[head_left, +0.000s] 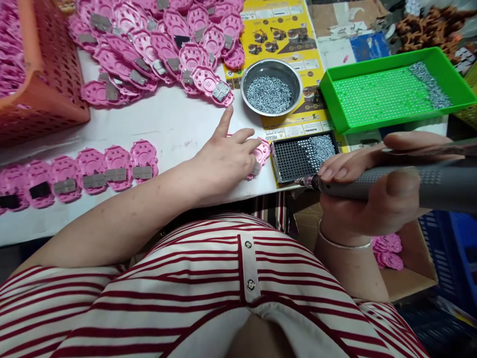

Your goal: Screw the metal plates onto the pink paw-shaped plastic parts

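Note:
My left hand (227, 159) is spread over a pink plastic part (261, 153) near the table's front edge and covers much of it. Its index fingertip reaches the end of another pink part (210, 85) with a metal plate, at the pile's edge. In my right hand (365, 184) is a grey electric screwdriver (439, 181), its tip pointing left at the lower edge of a black perforated tray (292, 160). Small screws lie over the tray's right half. Behind it stands a metal bowl (244, 94) of screws.
A green tray (391, 122) with screws stands right of the bowl. Pink parts (119, 54) are heaped behind, beside an orange basket (55, 74). A row of pink parts (93, 169) lies front left. Below the table's right side sits a cardboard box (413, 273).

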